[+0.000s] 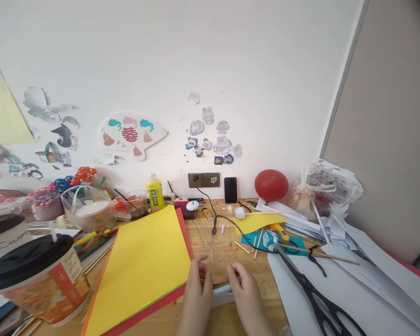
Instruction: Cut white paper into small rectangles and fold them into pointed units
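Your left hand (198,291) and right hand (247,294) sit close together low on the wooden surface (210,242), fingers narrow, pinching the near edge of a clear plastic sheet (217,249); the grip itself is hard to make out. Sheet lies flat, just right of the yellow card stack (143,266). Black scissors (311,294) rest on white paper (336,289) to your right. Lidded drink cup (38,275) far left.

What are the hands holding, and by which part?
Left hand and right hand both have their fingertips at a clear, thin, sheet-like piece on the table; whether they grip it cannot be told.
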{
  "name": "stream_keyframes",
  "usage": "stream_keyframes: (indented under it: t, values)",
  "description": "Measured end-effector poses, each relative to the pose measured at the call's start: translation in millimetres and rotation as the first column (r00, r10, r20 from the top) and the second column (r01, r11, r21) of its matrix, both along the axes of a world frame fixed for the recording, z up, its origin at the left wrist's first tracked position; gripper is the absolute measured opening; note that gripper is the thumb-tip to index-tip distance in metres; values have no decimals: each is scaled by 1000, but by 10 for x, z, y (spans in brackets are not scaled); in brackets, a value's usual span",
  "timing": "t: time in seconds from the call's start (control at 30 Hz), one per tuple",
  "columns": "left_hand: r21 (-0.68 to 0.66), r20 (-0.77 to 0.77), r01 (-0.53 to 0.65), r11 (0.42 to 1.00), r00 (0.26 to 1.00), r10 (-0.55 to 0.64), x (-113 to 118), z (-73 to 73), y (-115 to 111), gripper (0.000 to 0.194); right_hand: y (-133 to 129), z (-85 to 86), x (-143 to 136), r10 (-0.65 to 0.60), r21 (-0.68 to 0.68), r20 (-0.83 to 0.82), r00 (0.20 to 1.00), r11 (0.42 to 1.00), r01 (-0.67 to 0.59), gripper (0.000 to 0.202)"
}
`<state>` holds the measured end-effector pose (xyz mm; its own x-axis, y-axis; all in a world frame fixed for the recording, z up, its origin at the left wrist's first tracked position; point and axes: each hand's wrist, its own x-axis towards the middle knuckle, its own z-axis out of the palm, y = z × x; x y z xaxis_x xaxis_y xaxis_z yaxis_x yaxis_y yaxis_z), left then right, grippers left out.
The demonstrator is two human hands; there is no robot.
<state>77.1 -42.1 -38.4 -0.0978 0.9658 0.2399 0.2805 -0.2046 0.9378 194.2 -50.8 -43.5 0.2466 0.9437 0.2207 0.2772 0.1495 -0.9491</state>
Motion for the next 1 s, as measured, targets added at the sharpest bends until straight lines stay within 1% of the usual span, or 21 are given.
stream_keyframes:
  t: [0.13, 0.27, 0.37, 0.4, 0.47, 0.57, 0.63, 0.77, 0.83, 0.87, 0.93, 1.0]
  values:
    - [9, -22, 29, 1000, 999, -28, -5, 12, 27, 30, 8, -5, -14, 27, -12, 20, 999, 1000, -27, 40]
    - [15, -41, 36, 999, 999, -35, -49, 44, 118, 31, -29, 17, -8, 73, -34, 30, 997, 997, -72, 37]
    - [17, -43, 2, 1000, 999, -2, -110, 76, 164, 33, -91, 70, 26, 174, -49, 73, 982, 984, -171, 19]
    - [20, -41, -8, 1000, 999, 9, -130, 94, 165, 34, -109, 91, 41, 215, -64, 100, 971, 976, -209, 20]
    - [30, -34, -14, 999, 999, 15, -158, 137, 145, 34, -131, 129, 72, 269, -92, 157, 950, 962, -258, 28]
    - [38, -23, 9, 999, 1000, -8, -158, 184, 98, 32, -114, 147, 119, 276, -76, 229, 934, 961, -266, 21]
    - [25, -14, 32, 999, 999, -31, -136, 175, 83, 31, -86, 126, 150, 277, -65, 265, 923, 961, -270, 19]
    - [-18, -8, 70, 997, 997, -70, -87, 114, 82, 33, -41, 71, 212, 304, -53, 302, 903, 952, -303, 28]
    - [-36, -16, 108, 994, 994, -108, -88, 138, 71, 32, -28, 78, 243, 319, -27, 327, 890, 944, -328, 32]
    - [-48, -22, 139, 989, 990, -140, -98, 173, 58, 30, -24, 93, 260, 323, -13, 342, 882, 940, -340, 34]
    - [-86, -43, 225, 971, 972, -229, -138, 279, 20, 29, -19, 142, 297, 336, 12, 371, 866, 931, -366, 36]
    - [-141, -69, 325, 935, 939, -337, -193, 396, -33, 28, -22, 203, 333, 365, 30, 395, 843, 912, -409, 38]
